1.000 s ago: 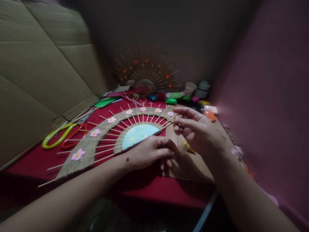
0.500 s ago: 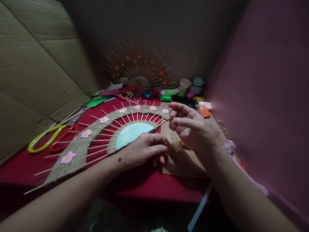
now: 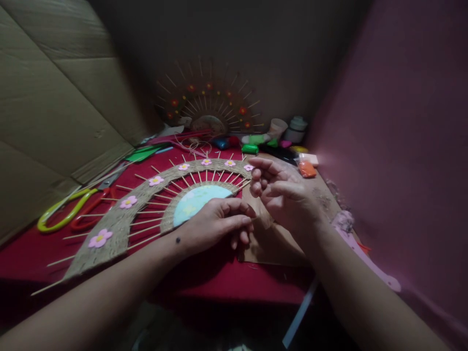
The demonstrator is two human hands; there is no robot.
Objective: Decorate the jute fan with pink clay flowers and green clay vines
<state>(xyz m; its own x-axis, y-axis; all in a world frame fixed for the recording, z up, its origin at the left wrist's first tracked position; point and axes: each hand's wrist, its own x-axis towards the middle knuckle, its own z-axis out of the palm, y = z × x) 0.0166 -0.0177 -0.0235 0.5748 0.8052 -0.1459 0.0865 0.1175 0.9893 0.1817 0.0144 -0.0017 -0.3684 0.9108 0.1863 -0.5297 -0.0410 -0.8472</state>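
My left hand (image 3: 224, 222) and my right hand (image 3: 283, 190) are apart from each other, the right a little higher and farther out. The left is loosely curled, thumb near the fingers; the right has its fingers bent and its thumb reaching toward them. I cannot tell whether either one pinches something small. The fan (image 3: 113, 222) lies flat on the red cloth (image 3: 234, 287), spreading to the left of and beyond my left hand, its far end reaching my right fingertips. Pink flowers (image 3: 100, 238) run along its woven band, and the blue half-disc (image 3: 197, 197) at its centre is just beyond my left hand, which partly hides it. Beneath my right hand is a brown board (image 3: 266, 246). The scissors (image 3: 95, 190) lie well left of my left hand, past the fan. Beyond my right hand are an orange packet (image 3: 307, 168), a green packet (image 3: 250, 148), a cup (image 3: 277, 127) and a jar (image 3: 297, 129). Farthest from both hands, a second fan (image 3: 242, 110) stands upright.
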